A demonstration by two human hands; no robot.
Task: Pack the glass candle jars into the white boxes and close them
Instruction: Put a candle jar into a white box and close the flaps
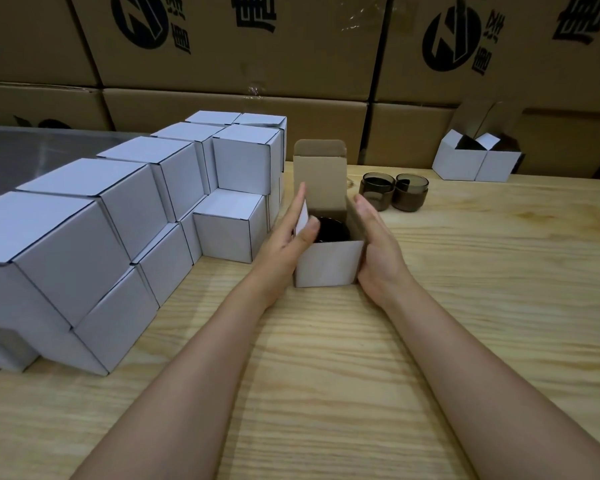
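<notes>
Pale pine-grain wooden tabletop [326, 375] across lower frame. Wall of brown corrugated cartons [222, 57] along top, printed with black round logos and large Chinese characters. Stepped stack of closed white cardboard boxes [118, 216] at left.

Open white cardboard box [328, 263] at centre, upright, mouth up, lid flap raised at far side. Dark glass candle jar [331, 230] inside.

Left hand [284, 237] pinching left side flap. Right hand [374, 244] flat against right wall, fingers straight.

Two spare dark glass jars [376, 192] right of centre. Two unfilled open white boxes [458, 164] upper right.

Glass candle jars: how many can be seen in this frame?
3. One jar sits inside the open box; two more jars stand side by side on the table, right of that box. Others may be hidden in the closed boxes or the far open pair.
</notes>
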